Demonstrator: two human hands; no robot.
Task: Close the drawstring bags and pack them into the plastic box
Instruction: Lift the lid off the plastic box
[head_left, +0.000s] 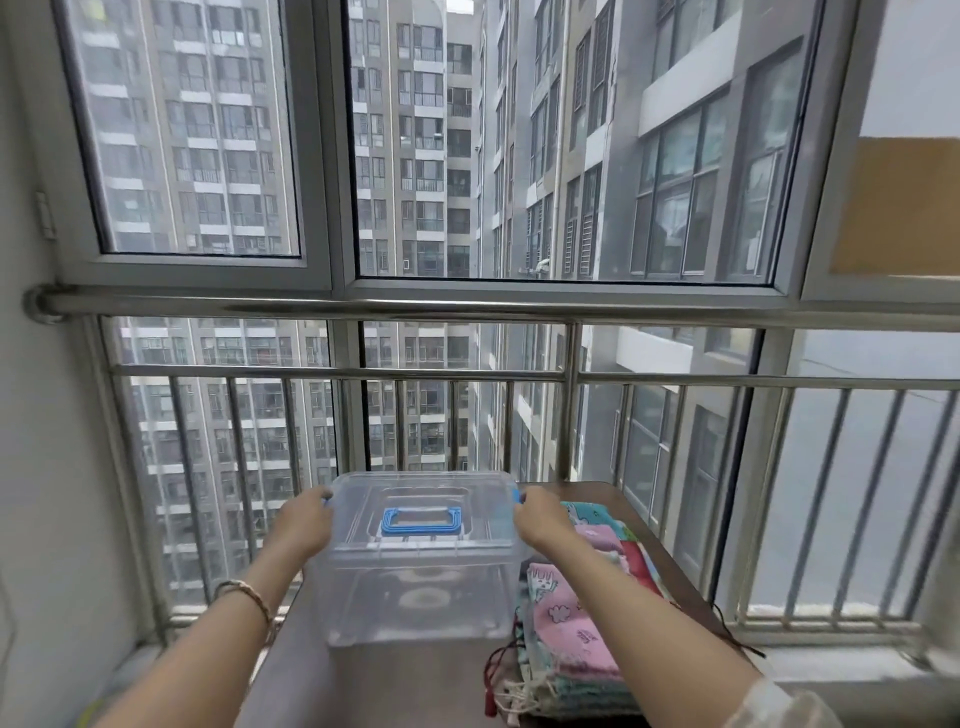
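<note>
Clear plastic storage box (421, 587), lid on, blue handle (422, 521) on top, stands toward the far edge of the brown tabletop (405, 680). The left hand (304, 525) grips its left end and the right hand (543, 519) its right end, fingers curled at the blue latches. A stack of patterned cloth drawstring bags (566, 623) lies just beside the box, along the right edge.

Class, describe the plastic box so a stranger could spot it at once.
Below the window railing stands a brown table. The plastic box sits on it, left of the cloth bags. It alone is see-through, with a blue handle on its lid.
</note>
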